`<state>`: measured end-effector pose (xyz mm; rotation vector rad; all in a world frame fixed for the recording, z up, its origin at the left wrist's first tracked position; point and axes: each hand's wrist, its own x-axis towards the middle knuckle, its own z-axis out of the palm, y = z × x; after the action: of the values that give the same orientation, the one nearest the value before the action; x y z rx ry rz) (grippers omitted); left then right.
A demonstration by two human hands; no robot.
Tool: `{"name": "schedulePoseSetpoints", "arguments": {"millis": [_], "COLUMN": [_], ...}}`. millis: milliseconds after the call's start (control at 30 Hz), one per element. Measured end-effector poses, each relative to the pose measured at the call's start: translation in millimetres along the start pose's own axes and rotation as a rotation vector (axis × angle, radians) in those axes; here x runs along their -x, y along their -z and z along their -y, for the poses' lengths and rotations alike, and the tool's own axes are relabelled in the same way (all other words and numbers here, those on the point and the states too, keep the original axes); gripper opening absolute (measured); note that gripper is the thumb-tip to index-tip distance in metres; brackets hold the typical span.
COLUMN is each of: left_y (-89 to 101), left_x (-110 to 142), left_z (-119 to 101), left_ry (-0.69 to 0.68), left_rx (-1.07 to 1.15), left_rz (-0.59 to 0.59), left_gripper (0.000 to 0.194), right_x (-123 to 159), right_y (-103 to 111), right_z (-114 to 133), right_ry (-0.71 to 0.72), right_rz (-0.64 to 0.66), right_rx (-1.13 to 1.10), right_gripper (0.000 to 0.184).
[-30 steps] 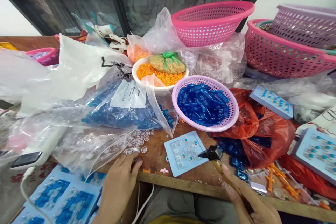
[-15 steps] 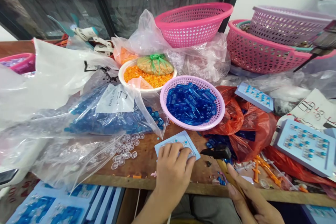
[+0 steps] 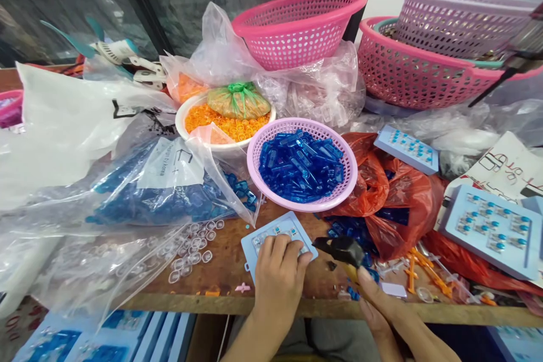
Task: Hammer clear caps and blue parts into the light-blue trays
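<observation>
My left hand (image 3: 278, 278) rests fingers-down on a small light-blue tray (image 3: 267, 235) near the wooden table's front edge, fingertips pressing its cells. My right hand (image 3: 392, 319) grips the wooden handle of a small hammer with a black head (image 3: 339, 249), which hovers just right of the tray. Behind the tray stands a lilac basket (image 3: 302, 163) full of blue plastic pieces. Clear plastic rings (image 3: 190, 249) lie spilled left of the tray.
A white bowl of orange pieces (image 3: 220, 121), clear bags of blue parts (image 3: 156, 192), a red bag (image 3: 394, 198), pink baskets (image 3: 299, 22) and more filled blue trays (image 3: 494, 229) crowd the table. Blue trays (image 3: 139, 336) are stacked below the front edge.
My left hand moved right from the clear rings onto the light-blue tray and stays pressed there. The hammer has held beside the tray. The view shifted right.
</observation>
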<state>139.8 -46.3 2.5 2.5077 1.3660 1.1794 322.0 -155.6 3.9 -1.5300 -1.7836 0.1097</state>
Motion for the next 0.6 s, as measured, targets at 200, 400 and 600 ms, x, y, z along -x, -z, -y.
{"name": "schedulePoseSetpoints", "arguments": {"millis": [200,400,600], "left_y": [0.9,6.0,11.0], "left_x": [0,5,-9], "left_z": [2,8,-6], "left_ry": [0.012,-0.022,-0.026], "left_rx": [0.014,0.077,0.052], "left_rz": [0.013,0.081,0.166], "left_gripper": [0.023,0.021,0.008], "right_x": [-6,-6,2], "right_y": [-5,-4,8], "right_z": [-2,5,-10], "right_ry": [0.069,0.045,-0.073], "right_rz": [0.147,0.06,0.025], "right_rx": [-0.049,-0.031,-0.002], "right_gripper": [0.061,0.067,0.051]}}
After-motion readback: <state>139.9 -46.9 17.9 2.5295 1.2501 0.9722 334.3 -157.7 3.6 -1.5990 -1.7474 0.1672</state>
